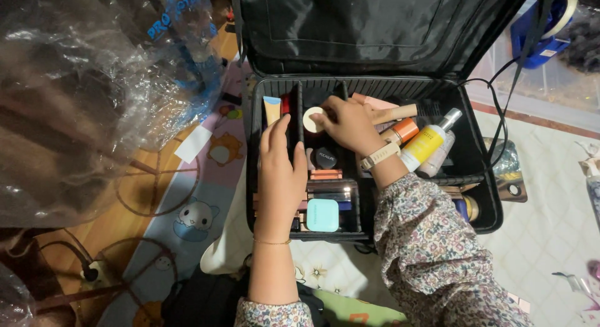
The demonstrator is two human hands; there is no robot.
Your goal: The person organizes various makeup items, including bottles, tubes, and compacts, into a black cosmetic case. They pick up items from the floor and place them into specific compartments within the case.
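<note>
Right hand (350, 124) is pinching a small round cream compact (312, 119) at upper centre of the open black case (487, 196), while left hand (280, 177) is resting on a divider (299, 114), fingers loosely together.

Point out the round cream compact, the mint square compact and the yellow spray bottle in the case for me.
round cream compact (313, 119), head view, on its lid by the right hand's fingertips.
mint square compact (322, 215), head view, centre of its lid.
yellow spray bottle (424, 144), head view, on the yellow body.
</note>
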